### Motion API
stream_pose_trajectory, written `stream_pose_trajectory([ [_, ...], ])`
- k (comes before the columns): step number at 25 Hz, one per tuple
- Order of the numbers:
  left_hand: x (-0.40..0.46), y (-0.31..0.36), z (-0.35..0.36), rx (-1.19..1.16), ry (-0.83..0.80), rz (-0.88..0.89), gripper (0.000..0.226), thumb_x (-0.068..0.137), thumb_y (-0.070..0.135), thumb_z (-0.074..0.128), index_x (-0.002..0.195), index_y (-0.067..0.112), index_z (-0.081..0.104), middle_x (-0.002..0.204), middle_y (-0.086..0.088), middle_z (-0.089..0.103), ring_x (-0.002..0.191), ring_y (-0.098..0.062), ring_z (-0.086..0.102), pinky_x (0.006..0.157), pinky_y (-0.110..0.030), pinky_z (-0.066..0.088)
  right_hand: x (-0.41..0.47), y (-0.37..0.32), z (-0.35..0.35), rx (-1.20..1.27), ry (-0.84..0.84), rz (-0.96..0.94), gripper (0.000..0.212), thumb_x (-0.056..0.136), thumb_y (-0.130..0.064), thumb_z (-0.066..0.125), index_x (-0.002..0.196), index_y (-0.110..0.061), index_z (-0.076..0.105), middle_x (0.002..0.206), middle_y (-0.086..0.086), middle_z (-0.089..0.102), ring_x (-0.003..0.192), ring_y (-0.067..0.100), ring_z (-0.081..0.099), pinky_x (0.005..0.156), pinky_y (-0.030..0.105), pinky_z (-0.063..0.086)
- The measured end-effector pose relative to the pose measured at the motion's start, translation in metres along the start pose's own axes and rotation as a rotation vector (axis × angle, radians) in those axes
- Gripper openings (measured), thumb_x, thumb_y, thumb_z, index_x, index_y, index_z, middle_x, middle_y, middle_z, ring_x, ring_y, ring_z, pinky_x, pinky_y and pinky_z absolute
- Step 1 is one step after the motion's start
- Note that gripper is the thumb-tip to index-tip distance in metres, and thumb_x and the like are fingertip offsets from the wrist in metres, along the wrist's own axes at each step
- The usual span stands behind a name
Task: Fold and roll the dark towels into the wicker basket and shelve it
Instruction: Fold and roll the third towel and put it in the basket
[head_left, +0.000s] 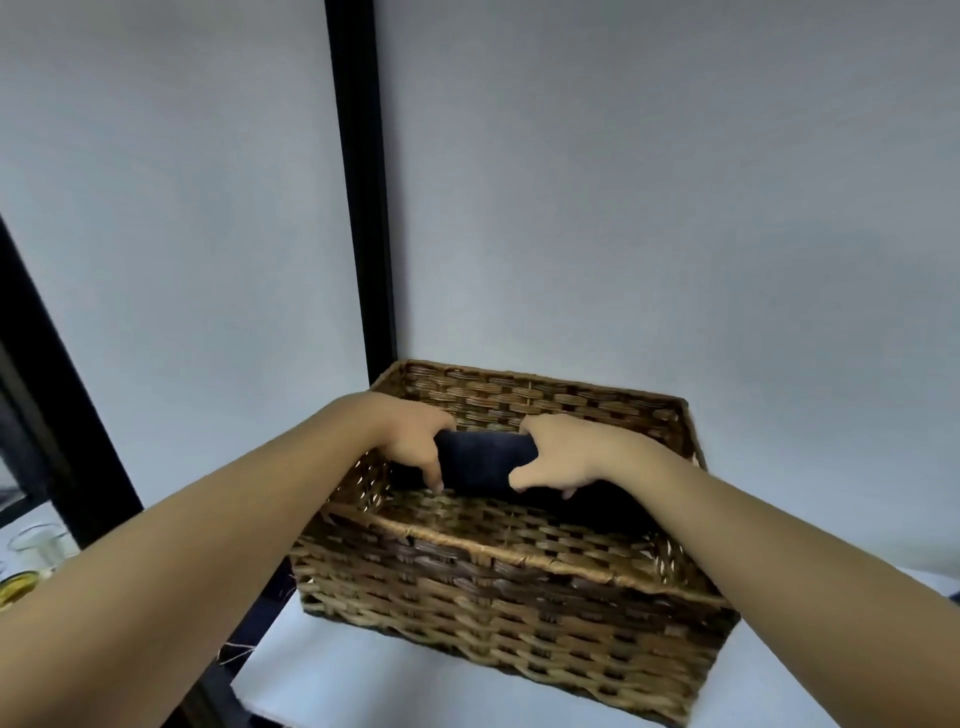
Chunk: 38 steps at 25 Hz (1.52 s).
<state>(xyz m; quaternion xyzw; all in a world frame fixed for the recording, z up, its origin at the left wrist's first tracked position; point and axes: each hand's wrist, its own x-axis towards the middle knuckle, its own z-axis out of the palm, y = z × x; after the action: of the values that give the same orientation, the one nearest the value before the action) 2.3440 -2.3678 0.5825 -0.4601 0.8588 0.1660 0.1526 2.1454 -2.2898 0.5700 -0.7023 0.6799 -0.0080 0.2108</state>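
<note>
Wicker basket (498, 561) sits on white shelf (332, 675), near its left edge, w/ black upright post (363, 208) just behind basket's far-left corner. Both hands inside basket. Left hand (410, 441) grips left end of rolled dark towel (483, 460), fingers curled over it; right hand (561, 457) grips right end, thumb underneath. Towel held horizontal toward basket's far wall; can't tell if it touches the bottom. More dark fabric (613, 506) under right wrist. Glass jar (39, 545) at far left, off the shelf.
</note>
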Motion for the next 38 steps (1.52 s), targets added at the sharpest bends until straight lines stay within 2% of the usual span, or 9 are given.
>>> stream_pose_trajectory([
  [6, 0.033, -0.021, 0.022, 0.190, -0.193, -0.119, 0.077, 0.085, 0.035, 0.078, 0.149, 0.023, 0.036, 0.148, -0.005, 0.046, 0.130, -0.028, 0.048, 0.102, -0.040, 0.045, 0.059, -0.022, 0.035, -0.026, -0.370, 0.168, 0.070, 0.091, -0.045, 0.065, 0.145, -0.010, 0.037, 0.141, 0.010, 0.038, 0.107, 0.034, 0.063, 0.076, 0.043, 0.064],
  [12, 0.052, -0.025, 0.029, 0.381, -0.122, -0.111, 0.096, 0.085, 0.035, 0.079, 0.157, 0.021, 0.016, 0.151, -0.012, 0.042, 0.131, -0.033, 0.047, 0.104, -0.046, 0.047, 0.084, -0.021, 0.051, -0.453, -0.258, 0.064, 0.088, 0.099, -0.055, 0.047, 0.159, -0.007, 0.003, 0.154, 0.016, 0.038, 0.130, 0.033, 0.050, 0.094, 0.038, 0.048],
  [14, 0.055, -0.025, 0.030, 0.491, -0.037, -0.052, 0.091, 0.082, 0.037, 0.081, 0.153, 0.019, 0.027, 0.150, -0.011, 0.039, 0.135, -0.032, 0.041, 0.106, -0.047, 0.046, 0.088, -0.016, 0.057, -0.465, -0.266, 0.032, 0.087, 0.100, -0.055, 0.046, 0.158, -0.006, 0.003, 0.152, 0.016, 0.040, 0.127, 0.032, 0.052, 0.087, 0.033, 0.052],
  [17, 0.054, -0.023, 0.031, 0.482, -0.006, 0.002, 0.079, 0.081, 0.030, 0.083, 0.145, 0.018, 0.038, 0.142, -0.009, 0.046, 0.123, -0.028, 0.049, 0.096, -0.040, 0.049, 0.092, -0.009, 0.062, -0.248, -0.339, 0.087, 0.084, 0.099, -0.053, 0.051, 0.158, -0.010, 0.010, 0.146, 0.015, 0.043, 0.110, 0.032, 0.062, 0.045, 0.020, 0.054],
  [21, 0.054, -0.025, 0.033, 0.388, -0.153, -0.056, 0.059, 0.090, 0.024, 0.073, 0.140, 0.017, 0.043, 0.134, -0.006, 0.054, 0.100, -0.019, 0.047, 0.080, -0.031, 0.042, 0.093, -0.009, 0.063, -0.084, -0.378, 0.121, 0.072, 0.097, -0.049, 0.057, 0.151, -0.012, 0.029, 0.123, 0.014, 0.056, 0.079, 0.025, 0.065, 0.050, 0.029, 0.057],
  [25, 0.061, -0.029, 0.032, 0.359, -0.115, -0.069, 0.059, 0.090, 0.025, 0.073, 0.140, 0.019, 0.042, 0.130, -0.004, 0.056, 0.101, -0.019, 0.051, 0.081, -0.032, 0.044, 0.095, -0.016, 0.065, -0.526, -0.182, 0.000, 0.082, 0.098, -0.062, 0.041, 0.155, -0.007, 0.020, 0.142, 0.012, 0.052, 0.119, 0.032, 0.057, 0.084, 0.040, 0.049],
  [31, 0.064, -0.037, 0.036, 0.378, 0.029, -0.039, 0.052, 0.083, 0.028, 0.080, 0.121, 0.024, 0.045, 0.117, -0.002, 0.059, 0.099, -0.020, 0.057, 0.073, -0.031, 0.046, 0.093, -0.020, 0.059, -0.824, 0.011, -0.130, 0.092, 0.083, -0.079, 0.051, 0.142, -0.013, 0.028, 0.116, 0.005, 0.065, 0.097, 0.030, 0.066, 0.053, 0.035, 0.042],
  [33, 0.064, -0.037, 0.037, 0.386, 0.012, -0.023, 0.056, 0.078, 0.031, 0.084, 0.114, 0.027, 0.042, 0.115, 0.000, 0.059, 0.096, -0.019, 0.057, 0.071, -0.030, 0.047, 0.097, -0.018, 0.061, -0.770, 0.006, -0.199, 0.086, 0.084, -0.073, 0.058, 0.140, -0.012, 0.033, 0.116, 0.006, 0.064, 0.099, 0.029, 0.065, 0.061, 0.038, 0.049],
  [38, 0.071, -0.030, 0.040, 0.560, -0.009, 0.016, 0.085, 0.080, 0.032, 0.082, 0.146, 0.018, 0.031, 0.126, -0.005, 0.058, 0.109, -0.023, 0.060, 0.082, -0.033, 0.054, 0.102, -0.010, 0.069, -0.545, -0.119, -0.125, 0.076, 0.096, -0.059, 0.052, 0.148, -0.008, 0.029, 0.130, 0.011, 0.059, 0.110, 0.029, 0.061, 0.074, 0.038, 0.046],
])
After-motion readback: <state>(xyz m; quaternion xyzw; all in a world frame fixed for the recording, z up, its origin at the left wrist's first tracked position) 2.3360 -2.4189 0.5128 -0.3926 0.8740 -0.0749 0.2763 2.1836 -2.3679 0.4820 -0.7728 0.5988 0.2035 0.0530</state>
